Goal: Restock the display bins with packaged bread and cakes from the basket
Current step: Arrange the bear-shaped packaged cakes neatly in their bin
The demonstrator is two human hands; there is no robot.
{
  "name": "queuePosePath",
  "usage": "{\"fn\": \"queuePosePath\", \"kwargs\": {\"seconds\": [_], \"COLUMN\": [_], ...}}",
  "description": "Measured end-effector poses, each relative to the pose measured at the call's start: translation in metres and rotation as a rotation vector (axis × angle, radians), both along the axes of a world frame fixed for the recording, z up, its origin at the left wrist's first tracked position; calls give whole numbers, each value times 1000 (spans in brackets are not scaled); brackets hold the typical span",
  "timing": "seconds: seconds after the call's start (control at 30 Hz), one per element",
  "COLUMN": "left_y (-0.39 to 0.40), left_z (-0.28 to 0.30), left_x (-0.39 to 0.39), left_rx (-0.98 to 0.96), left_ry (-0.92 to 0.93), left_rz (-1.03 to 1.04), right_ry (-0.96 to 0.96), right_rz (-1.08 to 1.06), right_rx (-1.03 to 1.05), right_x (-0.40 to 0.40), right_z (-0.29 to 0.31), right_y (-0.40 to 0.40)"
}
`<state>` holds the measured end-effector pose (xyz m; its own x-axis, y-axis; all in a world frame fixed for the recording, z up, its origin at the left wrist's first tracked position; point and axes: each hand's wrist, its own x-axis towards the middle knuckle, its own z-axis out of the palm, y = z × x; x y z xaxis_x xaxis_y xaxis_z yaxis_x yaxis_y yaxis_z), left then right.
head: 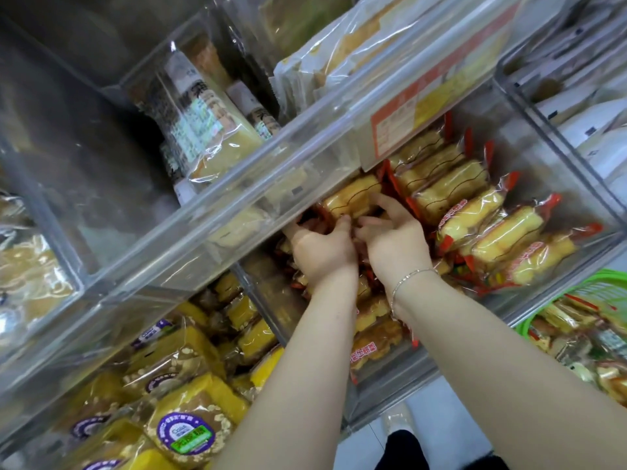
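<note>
Near left, a bin [40,418] holds yellow cakes [190,432] with purple labels. Near right, a green basket [607,286] holds more packs. Both forearms reach up into the middle bin [576,184]. The left hand [322,249] and right hand [393,242] lie side by side, fingers curled round a red-ended cake pack [353,198] at the far left of its row [481,215]. Farther, an upper bin [237,171] holds bread [217,137].

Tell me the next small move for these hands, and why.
Probably push the red-ended cake pack back into line, then let go: both the left hand and right hand grip it at the clear bin's left end, beside the packed row.
</note>
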<state>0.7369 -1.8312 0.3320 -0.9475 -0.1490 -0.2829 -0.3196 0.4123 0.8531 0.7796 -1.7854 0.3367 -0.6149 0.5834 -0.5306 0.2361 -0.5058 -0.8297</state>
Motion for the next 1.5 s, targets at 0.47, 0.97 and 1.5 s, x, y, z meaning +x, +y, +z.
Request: {"fn": "queuePosePath", "kwargs": {"seconds": [0.47, 0.97, 1.5], "left_y": [-10, 103, 224], "left_z": [-4, 4, -454], "left_x": [-3, 206, 344], "left_rx": [-162, 70, -694], "left_ry": [-26, 541, 202], "left_rz": [-260, -1206, -2173], "right_ry": [-232, 17, -1159], "right_rz": [602, -184, 188], "right_rx": [662, -84, 208], "right_x": [10, 287, 486], "right_z": [13, 12, -463], "right_y": [17, 218, 214]}}
